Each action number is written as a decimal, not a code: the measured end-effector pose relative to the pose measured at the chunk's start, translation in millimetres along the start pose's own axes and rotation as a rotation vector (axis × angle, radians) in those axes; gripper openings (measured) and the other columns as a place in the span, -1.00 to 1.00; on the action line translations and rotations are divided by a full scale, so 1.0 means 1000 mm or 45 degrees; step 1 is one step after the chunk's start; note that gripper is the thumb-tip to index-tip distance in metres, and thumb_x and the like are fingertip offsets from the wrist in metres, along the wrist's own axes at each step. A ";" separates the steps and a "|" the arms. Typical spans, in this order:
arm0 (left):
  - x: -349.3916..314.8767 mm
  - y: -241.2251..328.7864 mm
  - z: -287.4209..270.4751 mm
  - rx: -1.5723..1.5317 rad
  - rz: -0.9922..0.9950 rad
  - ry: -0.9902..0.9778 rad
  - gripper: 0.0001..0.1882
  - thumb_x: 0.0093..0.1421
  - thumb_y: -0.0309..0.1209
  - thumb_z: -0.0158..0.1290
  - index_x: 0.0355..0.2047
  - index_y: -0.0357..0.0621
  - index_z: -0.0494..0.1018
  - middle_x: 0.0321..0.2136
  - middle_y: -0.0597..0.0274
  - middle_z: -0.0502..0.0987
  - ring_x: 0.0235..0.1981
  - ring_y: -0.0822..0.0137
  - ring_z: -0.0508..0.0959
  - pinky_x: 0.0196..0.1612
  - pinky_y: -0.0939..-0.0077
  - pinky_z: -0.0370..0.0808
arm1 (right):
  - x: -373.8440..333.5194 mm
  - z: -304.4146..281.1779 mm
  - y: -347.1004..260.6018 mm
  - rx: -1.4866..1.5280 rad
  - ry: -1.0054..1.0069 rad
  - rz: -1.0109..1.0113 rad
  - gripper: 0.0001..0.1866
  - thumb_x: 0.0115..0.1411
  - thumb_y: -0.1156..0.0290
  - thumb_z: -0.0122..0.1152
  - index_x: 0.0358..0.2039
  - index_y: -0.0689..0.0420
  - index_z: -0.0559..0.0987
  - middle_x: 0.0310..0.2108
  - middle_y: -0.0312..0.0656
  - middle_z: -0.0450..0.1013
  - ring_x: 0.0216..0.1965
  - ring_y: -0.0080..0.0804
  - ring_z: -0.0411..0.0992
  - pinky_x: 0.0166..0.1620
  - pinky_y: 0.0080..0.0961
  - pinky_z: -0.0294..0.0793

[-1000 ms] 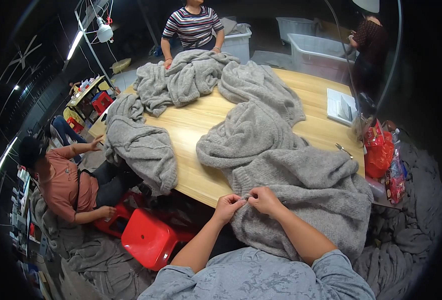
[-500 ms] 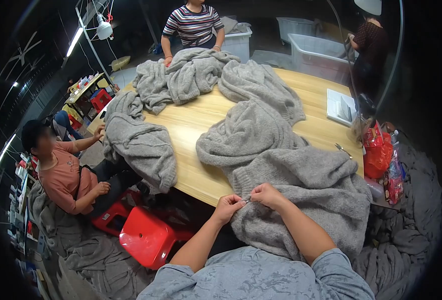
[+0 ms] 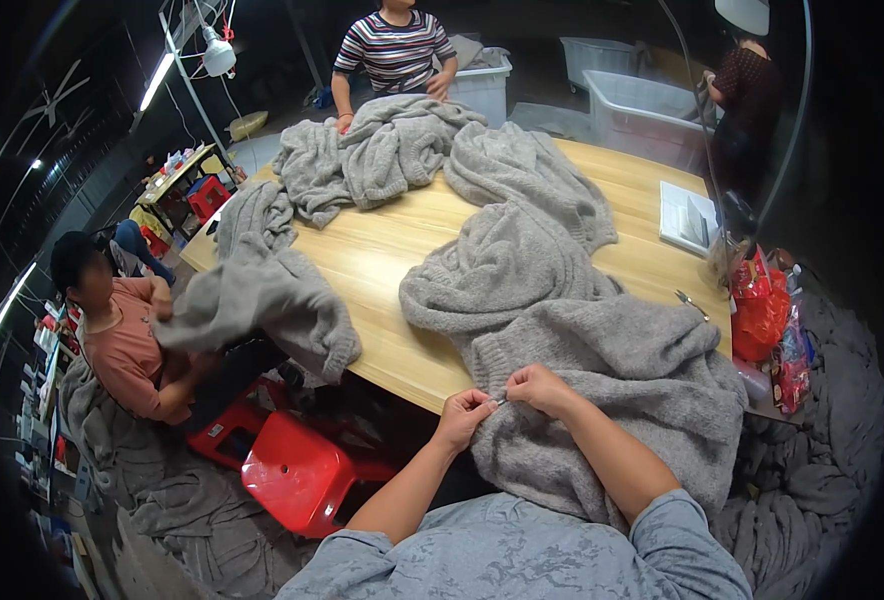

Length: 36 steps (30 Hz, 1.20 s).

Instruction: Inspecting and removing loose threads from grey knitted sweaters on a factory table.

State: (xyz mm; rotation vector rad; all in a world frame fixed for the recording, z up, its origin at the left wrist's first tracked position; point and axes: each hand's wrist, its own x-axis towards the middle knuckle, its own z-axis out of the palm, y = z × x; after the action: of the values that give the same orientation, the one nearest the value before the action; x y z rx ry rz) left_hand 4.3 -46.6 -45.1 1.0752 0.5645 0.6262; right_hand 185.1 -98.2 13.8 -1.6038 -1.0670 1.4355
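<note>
Pinched between thumb and fingertips of the left hand (image 3: 465,417) and the right hand (image 3: 539,390), a small bit of the edge of the grey knit garment (image 3: 617,400) was held with the two grips almost meeting; exactly what lay between the fingertips was too small to make out. Both hands worked close in front of the body, probably because so fine a hold needed to be near the eyes, and the forearms came in from either side, leaving the pinched spot uncovered. The garment lay at the near right of the wooden table (image 3: 372,260), partly on its top and partly drooping over the near edge toward the lap. Such a placing likely let the table bear most of the weight, so that the fingers had only the edge to manage. Its long axis seemed to run from left to right across the front of the body, bunched in soft folds; a ribbed band (image 3: 489,358) faced left, toward the middle of the table, just beyond the hands, while the bulky folded end pointed right. Where it met the grey knit heap (image 3: 507,265) behind it, the boundary could not be told. Small metal snips (image 3: 691,304) rested near the right edge of the table, perhaps put there for easy reach.
</note>
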 end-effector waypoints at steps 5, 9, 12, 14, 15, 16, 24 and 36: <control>0.000 0.009 0.002 -0.063 -0.107 -0.025 -0.94 0.05 -0.59 0.10 -0.44 -0.22 0.45 -0.49 0.35 0.49 -0.47 0.59 0.43 -0.35 0.74 0.39 | -0.008 0.007 0.020 0.220 0.107 -0.234 -0.92 -0.09 0.46 0.15 -0.63 0.19 0.51 -0.70 -0.43 0.34 -0.67 -0.71 0.20 -0.60 -0.70 0.15; 0.001 0.007 -0.003 -0.057 -0.090 -0.068 -0.95 0.06 -0.60 0.09 -0.44 -0.23 0.45 -0.48 0.33 0.50 -0.46 0.59 0.45 -0.34 0.73 0.40 | -0.009 0.015 0.021 0.156 0.131 -0.288 -0.92 -0.09 0.48 0.15 -0.61 0.21 0.51 -0.68 -0.40 0.37 -0.63 -0.70 0.25 -0.57 -0.69 0.20; 0.001 0.007 -0.005 -0.034 -0.092 -0.096 -0.95 0.06 -0.59 0.08 -0.44 -0.23 0.45 -0.48 0.33 0.50 -0.46 0.58 0.45 -0.35 0.73 0.40 | -0.008 0.018 0.017 -0.194 0.286 -0.291 -0.93 -0.07 0.49 0.14 -0.57 0.23 0.52 -0.68 -0.38 0.38 -0.61 -0.70 0.27 -0.55 -0.69 0.24; 0.003 0.009 -0.005 -0.017 -0.101 -0.122 -0.95 0.06 -0.59 0.08 -0.44 -0.23 0.44 -0.48 0.33 0.49 -0.47 0.58 0.45 -0.35 0.73 0.40 | -0.004 0.014 0.019 -0.155 0.199 -0.202 -0.92 -0.07 0.49 0.15 -0.54 0.23 0.53 -0.68 -0.35 0.39 -0.62 -0.68 0.27 -0.55 -0.65 0.26; 0.005 0.010 -0.006 -0.011 -0.125 -0.146 -0.95 0.06 -0.58 0.09 -0.44 -0.22 0.45 -0.49 0.34 0.49 -0.46 0.58 0.45 -0.35 0.74 0.40 | 0.000 0.010 0.019 -0.158 0.197 -0.200 -0.92 -0.07 0.49 0.15 -0.54 0.23 0.53 -0.68 -0.35 0.39 -0.62 -0.68 0.27 -0.55 -0.65 0.26; 0.006 0.012 -0.007 -0.001 -0.145 -0.174 -0.94 0.05 -0.58 0.09 -0.44 -0.22 0.45 -0.49 0.35 0.49 -0.46 0.58 0.46 -0.36 0.74 0.40 | 0.003 0.005 0.017 -0.153 0.113 -0.152 -0.91 -0.06 0.48 0.17 -0.54 0.24 0.53 -0.68 -0.35 0.39 -0.62 -0.67 0.28 -0.55 -0.64 0.27; 0.019 0.015 0.001 -0.051 -0.165 -0.060 -0.84 0.04 -0.58 0.12 -0.37 -0.20 0.37 -0.50 0.34 0.49 -0.47 0.58 0.46 -0.37 0.77 0.39 | 0.009 0.007 0.025 -0.199 0.254 -0.330 -0.88 -0.04 0.46 0.20 -0.49 0.24 0.53 -0.60 -0.30 0.45 -0.56 -0.63 0.35 -0.45 -0.61 0.36; 0.007 -0.001 0.012 -0.046 -0.024 0.142 -0.82 0.06 -0.59 0.07 -0.32 -0.24 0.33 -0.51 0.30 0.49 -0.47 0.55 0.48 -0.36 0.72 0.42 | -0.022 0.021 0.010 -0.341 0.276 -0.274 -0.72 -0.04 0.32 0.32 -0.47 0.28 0.50 -0.59 -0.26 0.41 -0.52 -0.60 0.31 -0.43 -0.57 0.33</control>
State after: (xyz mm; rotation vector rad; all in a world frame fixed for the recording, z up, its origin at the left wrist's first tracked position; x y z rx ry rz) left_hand 17.4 -49.7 -42.2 1.0046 0.6572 0.6805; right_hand 164.7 -122.6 10.4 -1.7235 -1.2989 0.9855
